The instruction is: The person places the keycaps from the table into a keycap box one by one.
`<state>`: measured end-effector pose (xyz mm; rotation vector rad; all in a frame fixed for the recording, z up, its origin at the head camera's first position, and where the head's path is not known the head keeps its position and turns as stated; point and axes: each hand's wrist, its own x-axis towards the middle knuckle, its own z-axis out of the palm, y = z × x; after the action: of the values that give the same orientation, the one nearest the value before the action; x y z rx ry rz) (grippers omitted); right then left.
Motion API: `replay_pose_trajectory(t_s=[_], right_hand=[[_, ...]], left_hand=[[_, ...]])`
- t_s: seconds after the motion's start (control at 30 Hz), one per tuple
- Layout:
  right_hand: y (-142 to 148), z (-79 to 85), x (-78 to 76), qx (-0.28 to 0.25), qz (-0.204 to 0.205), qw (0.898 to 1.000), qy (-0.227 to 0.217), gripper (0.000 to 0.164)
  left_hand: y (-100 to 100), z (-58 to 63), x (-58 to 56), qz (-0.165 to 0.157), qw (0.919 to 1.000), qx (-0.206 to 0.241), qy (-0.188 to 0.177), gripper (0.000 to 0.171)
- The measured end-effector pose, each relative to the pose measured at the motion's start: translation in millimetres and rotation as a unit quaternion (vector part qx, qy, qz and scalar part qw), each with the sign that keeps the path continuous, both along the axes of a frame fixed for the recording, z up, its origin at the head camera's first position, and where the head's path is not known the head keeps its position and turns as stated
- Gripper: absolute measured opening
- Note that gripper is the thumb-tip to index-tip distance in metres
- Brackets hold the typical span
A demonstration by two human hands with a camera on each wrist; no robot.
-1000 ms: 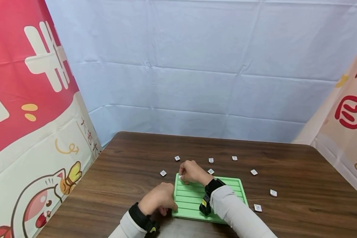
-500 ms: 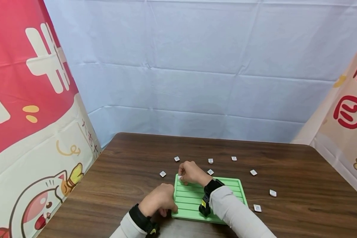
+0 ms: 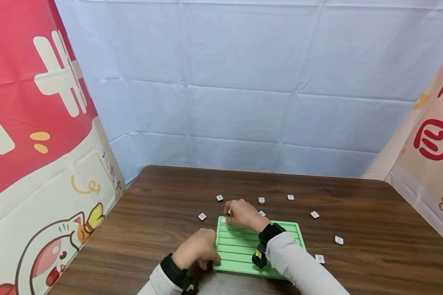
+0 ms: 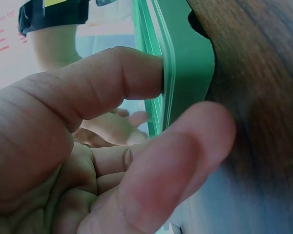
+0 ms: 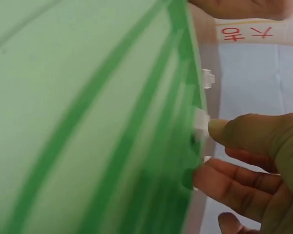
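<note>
A shallow green tray with parallel ridges [image 3: 240, 253] lies near the table's front. In its far left corner sits a small white tile [image 3: 223, 220]. My right hand [image 3: 243, 214] hovers over that corner. Its thumb tip is right at the tile [image 5: 200, 125] in the right wrist view, while the other fingers are spread away from the thumb. At the tray's near left corner, my left hand [image 3: 200, 247] rests one fingertip on the rim [image 4: 167, 87]. In the left wrist view, its thumb [image 4: 200, 131] extends beside the tray's side wall, toward the tabletop.
Several more white printed tiles lie scattered around the tray, such as one tile at the left [image 3: 202, 216], one behind [image 3: 261, 200] and one at the right [image 3: 339, 240]. A pale blue cloth [image 3: 236, 90] hangs behind the brown wooden table [image 3: 162, 221].
My right hand has shifted slightly right and its fingers have come off the white tile, which now shows in the tray's corner. My left hand has stayed in place.
</note>
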<state>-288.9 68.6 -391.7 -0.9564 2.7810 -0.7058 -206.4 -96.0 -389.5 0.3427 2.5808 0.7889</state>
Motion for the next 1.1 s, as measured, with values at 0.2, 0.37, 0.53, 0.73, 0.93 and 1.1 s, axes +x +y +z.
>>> replay_pose_trajectory(t_s=[0.2, 0.37, 0.53, 0.73, 0.93, 1.1], right_hand=[[12, 13.6, 2.6, 0.033, -0.004, 0.999, 0.011, 0.043], [21, 21.1, -0.2, 0.05, -0.014, 0.999, 0.004, 0.057], [26, 23.0, -1.2, 0.06, -0.017, 0.998, -0.002, 0.057], [36, 19.1, 3.1, 0.08, -0.021, 0.997, -0.003, 0.052], [53, 23.0, 14.8, 0.098, -0.008, 0.995, 0.0, 0.049], [69, 24.4, 22.8, 0.089, -0.011, 0.996, -0.007, 0.049]], left_hand=[[0, -1.6, 0.5, 0.005, 1.0, 0.001, 0.002, 0.021], [0, -1.8, 0.2, 0.008, 0.9998, -0.004, 0.017, 0.021], [1, -2.0, -0.3, 0.007, 0.9996, -0.005, 0.025, 0.021], [2, -3.8, -1.0, 0.008, 0.9997, -0.004, 0.024, 0.021], [3, -4.7, -1.1, 0.006, 0.9997, -0.001, 0.026, 0.022], [3, -5.6, -0.8, 0.007, 0.9997, 0.005, 0.025, 0.021]])
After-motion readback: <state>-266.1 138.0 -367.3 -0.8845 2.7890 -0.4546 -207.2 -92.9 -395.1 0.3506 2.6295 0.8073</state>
